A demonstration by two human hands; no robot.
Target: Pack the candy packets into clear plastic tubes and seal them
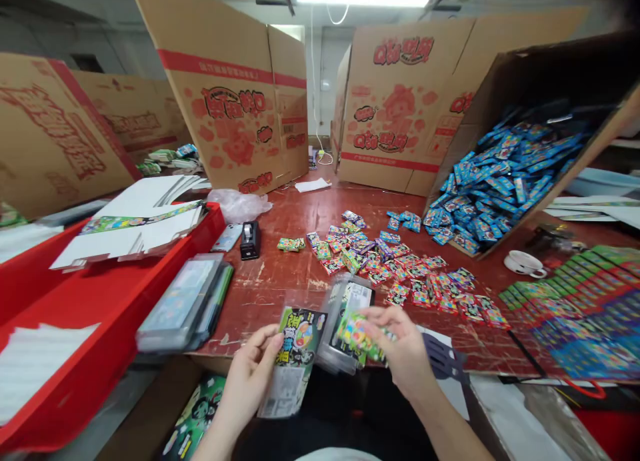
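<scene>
My left hand (253, 371) grips a flat printed bag (299, 338) by its left side, thumb on top. The bag is black and green with a clear lower part. My right hand (407, 351) pinches small green candy packets (359, 333); how many I cannot tell, as the fingers cover part of them. Beneath those packets, a stack of clear printed bags (333, 338) lies at the table's front edge. Just beyond it spreads a loose pile of small red, green, purple and blue candy packets (367, 251).
On the right, a tipped carton (590, 158) holds many blue packets (505, 174), near a white cup (523, 263) and colourful packet strips (590, 308). Leftward are a red tray (150, 294), stacked clear sleeves (183, 301) and a tape dispenser (250, 240). Cartons (240, 81) stand behind.
</scene>
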